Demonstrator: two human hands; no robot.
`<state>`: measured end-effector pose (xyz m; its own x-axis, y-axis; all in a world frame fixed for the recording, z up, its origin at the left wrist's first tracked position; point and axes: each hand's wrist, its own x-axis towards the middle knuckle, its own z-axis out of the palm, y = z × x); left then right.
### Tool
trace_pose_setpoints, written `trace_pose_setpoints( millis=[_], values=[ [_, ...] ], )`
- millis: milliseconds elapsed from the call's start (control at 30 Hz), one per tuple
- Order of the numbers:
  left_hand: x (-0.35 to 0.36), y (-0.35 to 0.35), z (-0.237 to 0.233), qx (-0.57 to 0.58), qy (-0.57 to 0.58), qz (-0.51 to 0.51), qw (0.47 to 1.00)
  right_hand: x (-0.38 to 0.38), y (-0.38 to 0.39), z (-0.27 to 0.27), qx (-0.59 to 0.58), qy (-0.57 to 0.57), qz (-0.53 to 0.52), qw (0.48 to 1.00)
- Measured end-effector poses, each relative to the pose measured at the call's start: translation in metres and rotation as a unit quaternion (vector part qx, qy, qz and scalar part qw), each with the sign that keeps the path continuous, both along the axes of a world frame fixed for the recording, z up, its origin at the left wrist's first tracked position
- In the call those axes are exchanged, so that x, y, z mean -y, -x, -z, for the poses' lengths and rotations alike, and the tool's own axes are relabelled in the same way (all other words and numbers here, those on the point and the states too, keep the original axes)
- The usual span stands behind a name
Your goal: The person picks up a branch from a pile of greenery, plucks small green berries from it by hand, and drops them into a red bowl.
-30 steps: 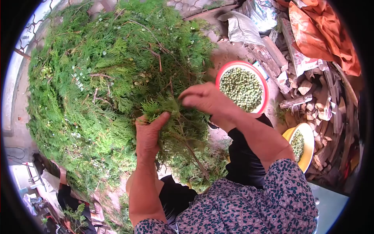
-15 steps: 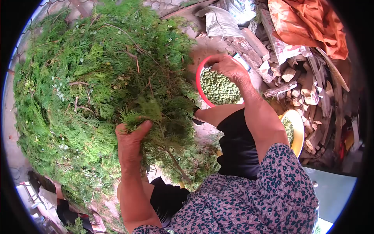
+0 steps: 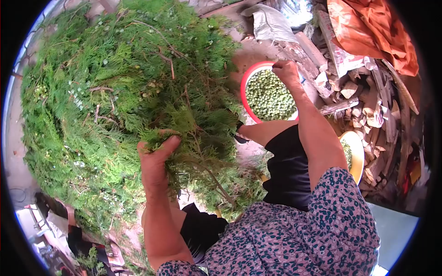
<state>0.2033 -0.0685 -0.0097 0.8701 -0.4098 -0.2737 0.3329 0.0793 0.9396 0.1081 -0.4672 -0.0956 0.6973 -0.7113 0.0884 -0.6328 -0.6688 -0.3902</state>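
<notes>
My left hand [image 3: 159, 149] is closed round a leafy evergreen branch [image 3: 200, 147], like thuja or cypress. The branch's woody stem runs down toward my lap. Beyond my right knee, my right hand [image 3: 286, 72] hovers at the upper right rim of a red-edged bowl [image 3: 245, 94]. Its fingers are pressed together; whatever they may hold is hidden. Small green cones [image 3: 270, 97] fill much of the bowl. A large heap of cut evergreen branches [image 3: 92, 119] lies in front and to the left, against my left hand.
A yellow basin [image 3: 357, 156] with more green pieces stands by my right thigh. Split firewood [image 3: 363, 112] is piled on the right, beneath an orange tarp [image 3: 375, 32]. A pale sack [image 3: 271, 23] lies at the back. Another person's leg [image 3: 80, 239] shows at lower left.
My right hand has shifted from over the bowl's upper part to its upper right rim, uncovering more cones. The left hand keeps its grip on the branch. The whole view has shifted slightly.
</notes>
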Motion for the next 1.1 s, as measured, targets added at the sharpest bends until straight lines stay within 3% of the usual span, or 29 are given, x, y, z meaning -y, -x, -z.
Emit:
trace_pose_setpoints(
  millis=[67, 200, 233, 300, 333, 400, 467, 533, 600, 733, 800, 833, 867, 933, 1000, 1033, 1100],
  values=[
    [0.001, -0.001, 0.000, 0.002, 0.005, -0.008, 1.000, -0.028, -0.015, -0.009, 0.103, -0.259, -0.043, 0.959],
    [0.003, 0.005, -0.008, -0.021, -0.003, -0.001, 1.000, -0.142, -0.034, -0.035, 0.038, -0.546, -0.133, 0.827],
    [0.004, 0.007, -0.008, 0.054, -0.032, 0.035, 0.997, -0.180, -0.013, -0.050, 0.109, -0.511, -0.218, 0.824],
    [0.009, 0.014, -0.003, 0.215, -0.046, 0.088, 0.972, -0.210, -0.037, -0.030, -0.085, -0.629, -0.141, 0.760],
    [0.013, 0.019, 0.000, 0.218, -0.049, 0.084, 0.971, -0.218, -0.034, -0.006, -0.085, -0.629, -0.146, 0.758],
    [0.019, 0.027, 0.005, 0.447, -0.026, 0.142, 0.883, -0.236, -0.030, 0.027, 0.103, -0.615, -0.322, 0.713],
    [0.013, 0.033, 0.001, 0.546, -0.084, 0.264, 0.791, -0.240, -0.039, 0.011, 0.049, -0.612, -0.278, 0.739],
    [0.015, 0.043, -0.005, 0.594, -0.122, 0.299, 0.737, -0.244, -0.047, 0.002, -0.005, -0.602, -0.229, 0.765],
    [0.017, 0.045, -0.013, 0.571, -0.124, 0.331, 0.741, -0.250, -0.055, 0.003, 0.039, -0.644, -0.181, 0.742],
    [0.011, 0.040, -0.033, 0.522, -0.136, 0.397, 0.742, -0.250, -0.055, -0.012, 0.116, -0.665, -0.253, 0.693],
    [0.002, 0.031, -0.036, 0.497, -0.019, 0.361, 0.789, -0.247, -0.061, 0.003, 0.093, -0.621, -0.283, 0.725],
    [-0.006, 0.023, -0.030, 0.372, 0.080, 0.356, 0.854, -0.246, -0.065, 0.012, 0.082, -0.598, -0.298, 0.740],
    [-0.009, 0.026, -0.025, 0.246, 0.132, 0.231, 0.932, -0.247, -0.069, 0.011, 0.070, -0.575, -0.312, 0.753],
    [-0.019, 0.020, -0.020, 0.080, 0.046, 0.034, 0.995, -0.250, -0.071, 0.008, 0.057, -0.551, -0.329, 0.765],
    [-0.025, 0.006, -0.002, 0.077, 0.043, 0.026, 0.996, -0.262, -0.069, -0.027, 0.030, -0.525, -0.316, 0.790],
    [-0.027, 0.001, 0.004, 0.074, 0.041, 0.022, 0.996, -0.271, -0.069, -0.010, 0.074, -0.578, -0.297, 0.757],
    [-0.020, 0.004, -0.005, 0.071, 0.029, 0.023, 0.997, -0.279, -0.068, -0.013, 0.057, -0.562, -0.314, 0.763]
  ],
)
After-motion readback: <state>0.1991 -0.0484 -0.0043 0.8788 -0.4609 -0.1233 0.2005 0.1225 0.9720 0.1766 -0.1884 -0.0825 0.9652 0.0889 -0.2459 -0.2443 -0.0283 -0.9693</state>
